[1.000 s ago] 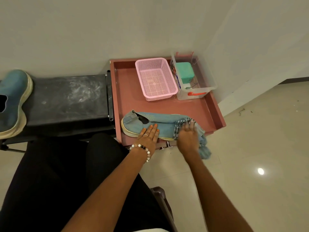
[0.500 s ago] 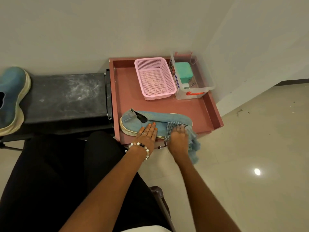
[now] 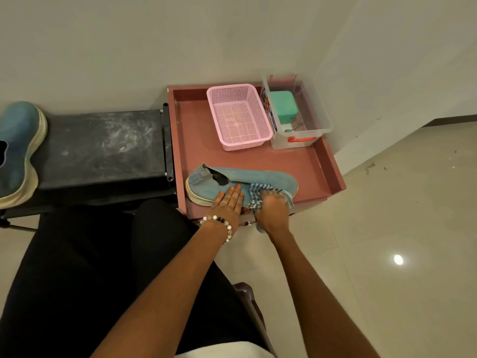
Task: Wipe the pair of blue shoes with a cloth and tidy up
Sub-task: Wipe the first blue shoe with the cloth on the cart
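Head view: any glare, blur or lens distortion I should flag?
Head view: one small bright glare spot on the glossy floor at lower right; motion blur on the right hand and the cloth it grips, while the left hand resting flat on the shoe is sharp; wide-angle bending shows in the tray edges and wall lines; lighting soft, shadows faint.

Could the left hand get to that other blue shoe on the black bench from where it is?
Probably yes. The left hand only rests flat on the shoe in the tray, holding nothing, and the black bench between it and the other blue shoe looks bare. It is a long sideways stretch, though.
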`<control>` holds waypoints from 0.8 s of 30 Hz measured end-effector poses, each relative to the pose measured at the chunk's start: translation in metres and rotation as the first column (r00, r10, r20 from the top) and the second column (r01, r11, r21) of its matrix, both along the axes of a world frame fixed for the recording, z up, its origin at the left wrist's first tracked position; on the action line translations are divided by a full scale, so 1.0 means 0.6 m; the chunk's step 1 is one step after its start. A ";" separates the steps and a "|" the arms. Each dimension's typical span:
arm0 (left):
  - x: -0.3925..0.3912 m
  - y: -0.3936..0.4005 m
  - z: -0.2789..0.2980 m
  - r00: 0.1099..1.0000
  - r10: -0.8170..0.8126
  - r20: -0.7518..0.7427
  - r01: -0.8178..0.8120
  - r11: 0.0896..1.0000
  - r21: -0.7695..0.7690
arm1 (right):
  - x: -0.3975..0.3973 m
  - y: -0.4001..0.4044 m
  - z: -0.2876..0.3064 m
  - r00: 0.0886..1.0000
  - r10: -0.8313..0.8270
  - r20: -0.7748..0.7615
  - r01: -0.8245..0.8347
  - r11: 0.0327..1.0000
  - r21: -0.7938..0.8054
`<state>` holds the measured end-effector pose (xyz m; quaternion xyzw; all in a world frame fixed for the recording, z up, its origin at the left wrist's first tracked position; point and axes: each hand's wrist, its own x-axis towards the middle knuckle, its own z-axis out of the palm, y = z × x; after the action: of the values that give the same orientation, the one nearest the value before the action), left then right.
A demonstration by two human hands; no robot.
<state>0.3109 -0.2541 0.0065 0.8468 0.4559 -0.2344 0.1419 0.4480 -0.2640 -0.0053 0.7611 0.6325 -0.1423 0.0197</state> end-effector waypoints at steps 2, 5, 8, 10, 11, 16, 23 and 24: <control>-0.001 0.000 -0.001 1.000 -0.003 0.002 0.003 1.000 -0.003 | 0.020 -0.003 0.005 0.994 0.103 0.042 -0.103 0.995 -0.006; -0.002 -0.001 -0.003 1.000 -0.010 0.011 0.010 1.000 0.015 | 0.052 0.007 -0.002 0.957 0.137 0.256 -0.132 0.991 -0.037; -0.002 -0.002 -0.007 1.000 -0.007 0.016 0.007 1.000 0.011 | 0.029 0.008 -0.007 0.965 0.087 0.248 -0.068 0.994 -0.086; -0.001 -0.001 -0.008 1.000 -0.007 0.013 0.007 1.000 0.007 | 0.014 -0.002 -0.009 0.994 0.074 0.079 -0.068 0.995 -0.070; -0.001 0.000 -0.009 1.000 -0.007 0.010 0.007 1.000 0.003 | 0.015 -0.008 0.002 0.995 0.078 -0.065 -0.081 0.996 -0.045; -0.009 0.003 -0.008 0.997 -0.075 0.012 0.075 0.997 -0.006 | 0.097 0.001 0.071 0.777 -0.316 -0.544 0.347 0.937 -0.048; -0.026 0.025 -0.002 0.976 -0.216 0.001 0.216 0.976 0.008 | 0.109 0.012 0.116 0.522 -0.352 -0.777 0.767 0.593 0.247; -0.026 0.024 0.002 0.978 -0.207 -0.004 0.207 0.978 0.017 | 0.095 0.005 0.105 0.588 -0.280 -0.759 0.658 0.712 0.246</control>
<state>0.2952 -0.2396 0.0078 0.8906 0.3673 -0.2451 0.1089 0.5047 -0.2609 0.0575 0.7761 0.3735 -0.2362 -0.4497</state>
